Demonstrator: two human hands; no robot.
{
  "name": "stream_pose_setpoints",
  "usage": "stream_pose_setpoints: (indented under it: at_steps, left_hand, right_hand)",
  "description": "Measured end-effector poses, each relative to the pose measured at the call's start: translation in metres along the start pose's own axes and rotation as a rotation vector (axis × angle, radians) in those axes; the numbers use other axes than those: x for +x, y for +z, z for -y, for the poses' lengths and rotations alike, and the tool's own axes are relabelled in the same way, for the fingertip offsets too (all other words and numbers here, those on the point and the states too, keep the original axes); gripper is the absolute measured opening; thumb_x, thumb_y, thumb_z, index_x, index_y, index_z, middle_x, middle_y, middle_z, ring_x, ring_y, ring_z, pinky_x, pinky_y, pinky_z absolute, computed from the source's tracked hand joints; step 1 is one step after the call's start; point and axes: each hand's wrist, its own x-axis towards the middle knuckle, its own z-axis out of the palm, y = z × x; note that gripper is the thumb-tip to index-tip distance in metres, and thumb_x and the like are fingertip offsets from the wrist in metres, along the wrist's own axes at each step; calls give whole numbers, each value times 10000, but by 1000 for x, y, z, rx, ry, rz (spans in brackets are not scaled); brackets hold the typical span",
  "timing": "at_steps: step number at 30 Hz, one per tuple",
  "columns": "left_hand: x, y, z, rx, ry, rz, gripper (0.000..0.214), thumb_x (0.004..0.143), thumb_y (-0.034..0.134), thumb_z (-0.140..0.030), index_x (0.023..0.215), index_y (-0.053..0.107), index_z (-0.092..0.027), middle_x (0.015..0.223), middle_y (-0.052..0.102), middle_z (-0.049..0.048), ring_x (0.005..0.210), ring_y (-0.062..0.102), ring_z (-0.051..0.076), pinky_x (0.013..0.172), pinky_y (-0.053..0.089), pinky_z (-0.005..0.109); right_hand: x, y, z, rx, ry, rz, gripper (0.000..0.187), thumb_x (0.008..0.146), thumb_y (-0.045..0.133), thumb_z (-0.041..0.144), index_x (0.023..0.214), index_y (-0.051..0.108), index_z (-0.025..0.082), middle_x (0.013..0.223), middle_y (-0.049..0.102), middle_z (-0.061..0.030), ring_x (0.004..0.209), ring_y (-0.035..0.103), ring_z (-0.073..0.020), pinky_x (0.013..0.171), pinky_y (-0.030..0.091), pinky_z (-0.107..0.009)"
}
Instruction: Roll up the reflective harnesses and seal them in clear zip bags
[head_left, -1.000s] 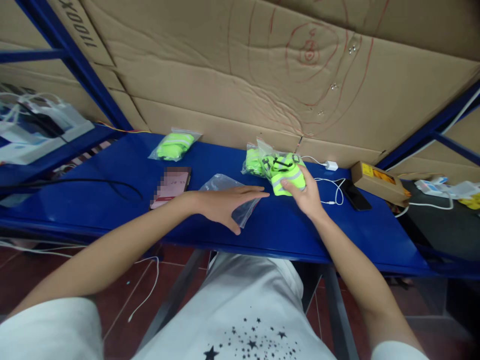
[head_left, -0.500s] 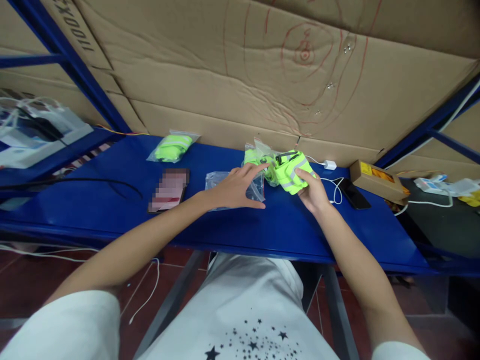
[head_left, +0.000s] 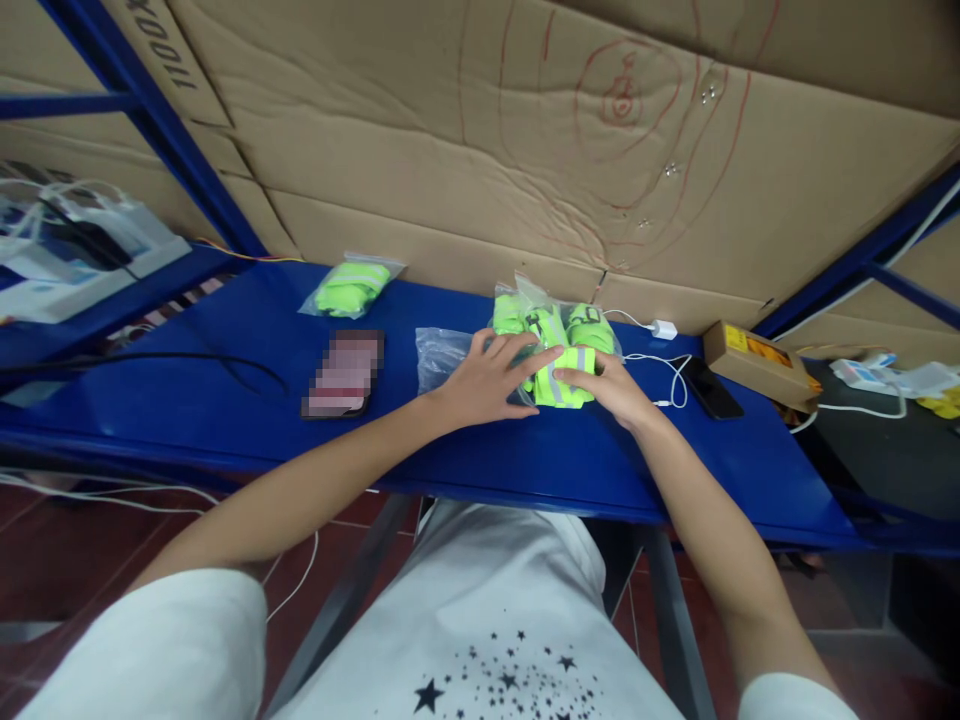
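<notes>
My right hand (head_left: pixel 619 388) is closed on a folded neon-yellow reflective vest (head_left: pixel 564 385) with grey stripes, held low over the table. To its left, my left hand (head_left: pixel 495 382) has its fingers spread, the fingertips reaching the near side of the vest; whether they press on it I cannot tell. Partly under the left hand lies a flat clear plastic bag (head_left: pixel 439 360). Just behind the hands, more neon-yellow bundles in clear bags (head_left: pixel 589 325) sit against the cardboard, partly hidden by the fingers.
Another bagged neon-yellow bundle (head_left: pixel 352 288) lies at the back left of the blue table (head_left: pixel 247 400). A phone (head_left: pixel 343 373) with a blurred screen is nearer. On the right are a white charger (head_left: pixel 663 329) with cable, a black phone (head_left: pixel 712 388) and a cardboard box (head_left: pixel 757 362). A cardboard wall stands behind.
My right hand has brought the folded vest down and left, towards my left hand. A bagged bundle behind it now shows. My left hand has shifted slightly right.
</notes>
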Motion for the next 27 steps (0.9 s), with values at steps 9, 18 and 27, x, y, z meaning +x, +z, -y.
stream_pose_setpoints:
  at_steps: [9,18,27]
  left_hand:
    - [31,7,-11,5,96,51,1112,868,699,-707,1687,174,-169,1474,531,239,1312,535,384,1066,339,453]
    - [25,10,-12,63,17,107,1075,900,639,-728,1696,155,-191,1396,605,197,1235,589,341,1006,373,395]
    - [25,10,-13,7,-37,119,1156,858,660,-766,1697,112,-190,1401,609,189,1200,602,339,990,380,384]
  right_hand:
    - [2,-3,-7,-214,-82,-101,450,806,785,541,1058,602,217,930,678,-11,926,638,-235,860,529,-366]
    - [-5,10,-10,-675,-477,-58,506,983,602,611,1313,581,228,1327,657,-147,1168,660,-346,965,547,-458]
    - [2,7,-16,-589,-426,-37,612,967,628,614,1410,533,202,1397,649,-158,1273,636,-357,1111,494,-518]
